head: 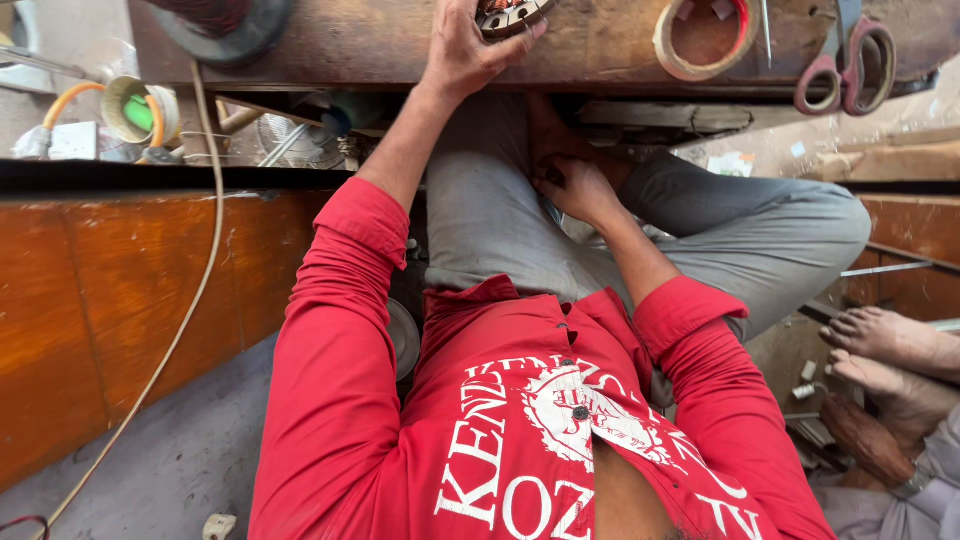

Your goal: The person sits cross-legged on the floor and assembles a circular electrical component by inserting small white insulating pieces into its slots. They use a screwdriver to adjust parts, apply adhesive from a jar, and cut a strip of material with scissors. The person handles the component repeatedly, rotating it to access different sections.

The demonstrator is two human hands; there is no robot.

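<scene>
Head view, the only one I've got. My left hand (465,50) is stretched out to the far edge of the low wooden bench (400,45), palm down, fingers wrapped over the near rim of a round slotted metal core (508,14). It looks like a motor stator lamination, but it's mostly cut off by the top of frame. The grip is closed around that rim; I can't tell how firm it is.

My right hand (578,185) is down in my lap between the grey trouser legs, fingers curled tight around something small and dark. It's too hidden to name.

Also on the bench: tape roll (700,38) to the right of the core, red-handled scissors (848,62) further right, and a dark wire spool (215,22) to the left. A cream cable (190,300) runs down off the bench across the brown wooden panel (130,300). Another person's bare feet (885,355) are at the right edge, well clear of my hands.

My judgement on doing this well: keep the core flat on the bench and hold it by the outer rim only, with fingers out of the slots. Bring the right hand up before turning or lifting it, since a one-handed reach at full arm stretch is weak.
</scene>
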